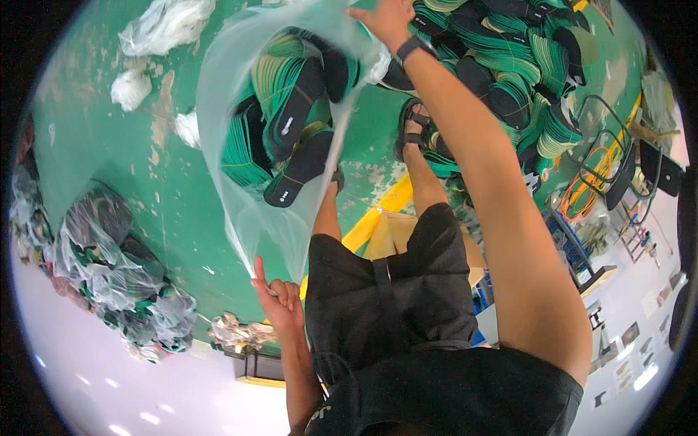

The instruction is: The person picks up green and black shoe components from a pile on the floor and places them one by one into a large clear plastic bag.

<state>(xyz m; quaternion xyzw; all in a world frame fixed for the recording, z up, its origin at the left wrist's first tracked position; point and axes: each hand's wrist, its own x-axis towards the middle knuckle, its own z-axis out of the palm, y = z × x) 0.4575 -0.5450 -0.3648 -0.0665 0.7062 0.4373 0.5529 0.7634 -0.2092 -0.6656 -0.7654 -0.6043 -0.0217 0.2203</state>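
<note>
A large clear plastic bag [225, 171] is stretched wide in front of me, with several tied bundles of black and green insoles [294, 120] inside. My left hand [281, 299] is closed on the bag's near edge, its index finger pointing up along the pulled plastic. At the top edge of the view, my right hand [385, 20] reaches far out and grips the bag's far rim; part of that hand is cut off. A dark band circles my right wrist.
To the right lies a big heap of insole bundles [509, 65]. Crumpled clear bags [167, 27] lie on the green floor [182, 240] at the far left. Filled bags [116, 254] stand along the left. A cardboard box [392, 236] sits behind my legs, beside a yellow floor line [361, 231].
</note>
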